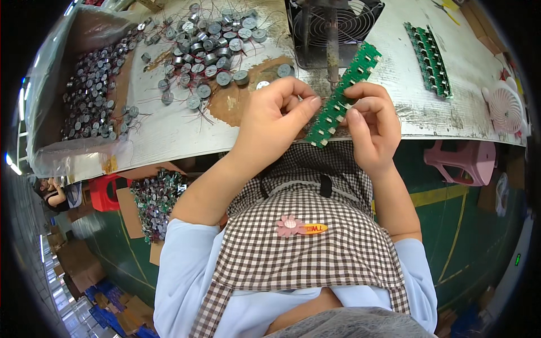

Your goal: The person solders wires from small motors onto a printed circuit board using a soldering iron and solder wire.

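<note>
The worn white workbench (169, 129) spans the upper half of the frame, its near edge curving from the left margin to the right. Below it, at lower centre, lies my brown-and-white checked apron (304, 248) over a pale blue shirt, with a pink flower clip (290, 225) pinned at the chest. At the upper left of the frame a clear plastic bag (67, 84) holds a dense mass of small round metal parts, and to its right a loose heap of grey disc-shaped components (208, 45) with thin red wire leads spreads across the bench. At top centre stands a black fan (338, 22) with a wire grille, a dark vertical rod in front of it. At the upper right a second green circuit board strip (428, 56) lies flat on the bench, well apart from my hands. A pink plastic stool (462, 160) sits under the bench at the right, and a small white fan (504, 107) rests at the far right edge. At centre, the green circuit board strip (341, 96) runs diagonally, upper end toward the fan, lower end toward my apron. My left hand (273, 121) is curled, thumb and fingertips pinching the strip's left edge near its lower half. My right hand (372, 121) is likewise closed, fingers wrapped around the strip's right edge.
</note>
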`<state>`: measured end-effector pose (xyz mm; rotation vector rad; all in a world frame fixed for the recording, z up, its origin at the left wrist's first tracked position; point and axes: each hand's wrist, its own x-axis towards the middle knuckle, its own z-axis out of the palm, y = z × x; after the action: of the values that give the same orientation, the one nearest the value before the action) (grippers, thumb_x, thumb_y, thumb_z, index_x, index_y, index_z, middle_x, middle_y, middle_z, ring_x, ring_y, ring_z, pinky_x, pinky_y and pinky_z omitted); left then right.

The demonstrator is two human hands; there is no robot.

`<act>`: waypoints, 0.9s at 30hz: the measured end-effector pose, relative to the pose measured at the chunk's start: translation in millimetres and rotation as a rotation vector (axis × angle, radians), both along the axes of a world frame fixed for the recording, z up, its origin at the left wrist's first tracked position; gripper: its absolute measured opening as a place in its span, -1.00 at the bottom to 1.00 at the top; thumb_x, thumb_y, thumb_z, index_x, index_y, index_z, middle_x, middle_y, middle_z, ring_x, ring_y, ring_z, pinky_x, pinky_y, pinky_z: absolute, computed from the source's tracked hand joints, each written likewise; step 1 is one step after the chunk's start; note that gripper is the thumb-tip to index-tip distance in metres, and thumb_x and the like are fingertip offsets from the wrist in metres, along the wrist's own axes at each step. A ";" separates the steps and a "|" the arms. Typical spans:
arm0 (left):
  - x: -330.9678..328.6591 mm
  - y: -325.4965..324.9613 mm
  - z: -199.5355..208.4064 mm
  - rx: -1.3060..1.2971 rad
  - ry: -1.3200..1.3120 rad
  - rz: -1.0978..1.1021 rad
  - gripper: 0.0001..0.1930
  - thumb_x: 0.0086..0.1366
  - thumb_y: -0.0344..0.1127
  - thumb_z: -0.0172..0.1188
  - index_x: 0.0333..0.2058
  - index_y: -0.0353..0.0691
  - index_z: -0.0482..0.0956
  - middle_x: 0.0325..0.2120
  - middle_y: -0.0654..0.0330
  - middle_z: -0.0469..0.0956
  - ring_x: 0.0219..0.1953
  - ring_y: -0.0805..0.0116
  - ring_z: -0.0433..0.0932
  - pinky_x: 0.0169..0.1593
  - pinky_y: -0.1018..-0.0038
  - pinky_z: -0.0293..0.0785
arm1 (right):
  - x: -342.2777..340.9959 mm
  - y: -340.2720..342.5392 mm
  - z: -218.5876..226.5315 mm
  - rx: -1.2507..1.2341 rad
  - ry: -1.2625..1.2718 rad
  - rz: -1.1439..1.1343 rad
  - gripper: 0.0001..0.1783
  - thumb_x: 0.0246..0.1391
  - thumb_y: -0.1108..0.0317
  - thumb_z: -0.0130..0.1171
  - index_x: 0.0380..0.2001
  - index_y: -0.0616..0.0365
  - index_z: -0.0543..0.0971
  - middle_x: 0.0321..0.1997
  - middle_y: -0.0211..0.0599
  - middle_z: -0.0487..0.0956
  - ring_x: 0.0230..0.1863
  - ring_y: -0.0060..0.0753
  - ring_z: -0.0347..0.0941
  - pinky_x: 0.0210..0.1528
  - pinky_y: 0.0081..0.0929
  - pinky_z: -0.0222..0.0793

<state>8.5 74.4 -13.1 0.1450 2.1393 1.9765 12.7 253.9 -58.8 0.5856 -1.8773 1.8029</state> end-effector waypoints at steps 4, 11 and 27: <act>-1.7 6.6 -7.6 -0.288 0.590 0.051 -0.89 0.14 -0.47 0.22 -0.39 -0.34 0.48 -0.56 0.25 0.47 -0.61 0.56 0.39 -0.52 0.61 0.32 | -0.8 2.8 4.0 0.137 0.082 -0.036 -0.92 -0.04 0.62 0.18 -0.45 0.33 0.47 -0.19 -0.06 0.49 -0.53 -0.61 0.40 -0.47 -0.72 0.35; 0.8 14.2 -10.3 -0.186 0.407 0.031 -0.89 0.20 -0.45 0.18 -0.33 -0.35 0.47 -0.36 0.27 0.53 -0.44 0.68 0.39 -0.41 0.73 0.31 | -1.8 1.8 9.7 0.131 0.080 -0.054 -0.90 -0.07 0.63 0.21 -0.44 0.32 0.50 -0.20 -0.07 0.50 -0.52 -0.62 0.42 -0.48 -0.72 0.34; 6.3 14.8 -9.5 -0.138 0.287 0.063 -0.93 0.16 -0.53 0.17 -0.38 -0.33 0.46 -0.37 0.28 0.53 -0.50 0.74 0.33 -0.47 0.78 0.24 | 4.7 -1.7 11.2 0.185 0.069 -0.051 -0.89 -0.10 0.66 0.21 -0.45 0.33 0.49 -0.17 -0.07 0.46 -0.48 -0.60 0.45 -0.49 -0.72 0.36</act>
<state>14.8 89.2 -22.6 0.3614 2.4777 1.9327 17.4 252.1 -47.6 0.6501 -2.0065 1.5679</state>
